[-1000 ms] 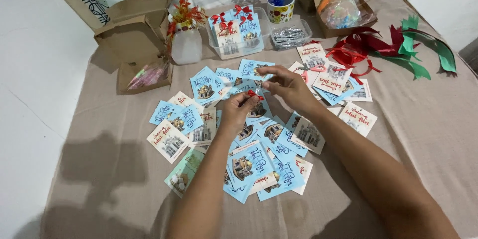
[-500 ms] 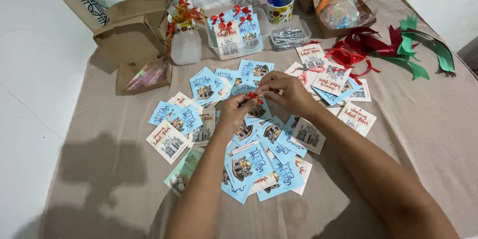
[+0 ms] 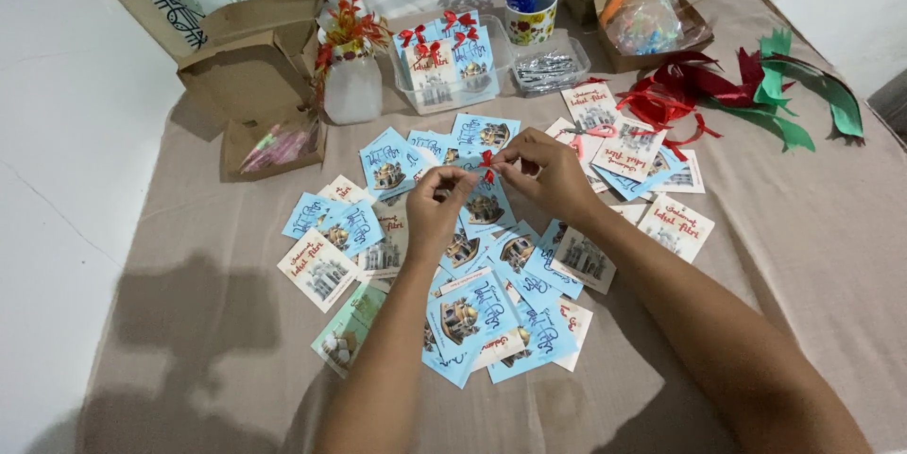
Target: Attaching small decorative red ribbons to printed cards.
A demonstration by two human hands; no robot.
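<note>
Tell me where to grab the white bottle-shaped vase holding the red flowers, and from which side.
Grip the white bottle-shaped vase around its plain lower body, coming from its front, the side nearest the scattered blue and white paper cards. It stands upright; the red flowers spread over its mouth, an open brown cardboard box crowds its left and a clear plastic tray its right.

Over the last second the two hands have drawn closer together above the middle of the frame. A second ago the left hand (image 3: 437, 206) sat lower and further from the right hand (image 3: 551, 176), with the fingertips only loosely near each other; now both sets of fingertips pinch at the small red ribbon (image 3: 487, 164) between them, and the ribbon shows more plainly as a little bow at the top edge of a blue card (image 3: 485, 203). The left hand's fingers have curled tighter, and its wrist has risen slightly towards the upper centre.
</note>
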